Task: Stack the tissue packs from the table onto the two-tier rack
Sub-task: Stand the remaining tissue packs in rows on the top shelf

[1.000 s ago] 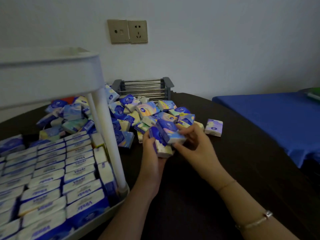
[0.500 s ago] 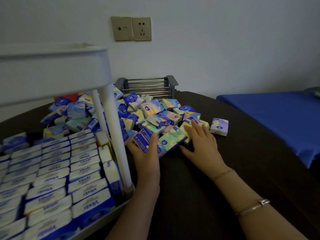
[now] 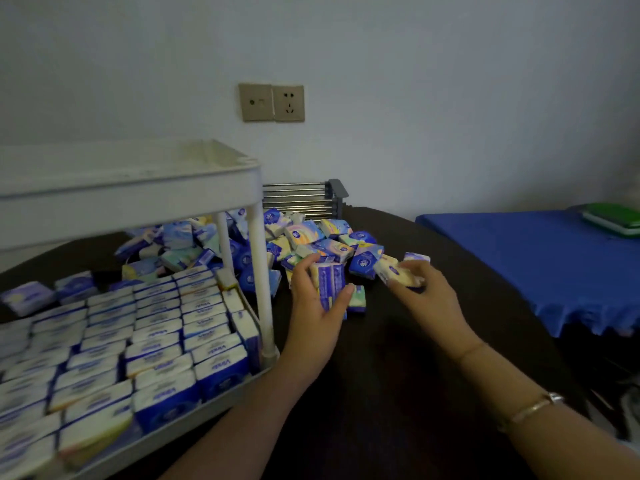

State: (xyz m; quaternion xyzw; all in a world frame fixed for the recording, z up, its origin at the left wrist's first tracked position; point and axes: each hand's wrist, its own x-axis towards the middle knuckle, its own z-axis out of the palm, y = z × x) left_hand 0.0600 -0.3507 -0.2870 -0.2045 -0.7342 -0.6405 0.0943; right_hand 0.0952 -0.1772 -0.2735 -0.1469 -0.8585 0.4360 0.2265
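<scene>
Head view: our left hand [image 3: 317, 306] clamps upright packs [image 3: 330, 284], right hand [image 3: 424, 292] pinches one pack [image 3: 398, 273] at 1 o'clock. Light, squashy, slick wrap, we'd hold the flat sides; rack [image 3: 131, 181] at 9 o'clock.

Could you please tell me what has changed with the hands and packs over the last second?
The left hand now grips a bunch of packs upright; the right hand has taken a pale pack from the pile. The rack stayed as before.

A plain indoor room, likely a home: bare white wall [image 3: 450, 98] with a socket plate [image 3: 271, 102], dark surface [image 3: 381, 375], blue cloth [image 3: 536, 265] at right.
</scene>
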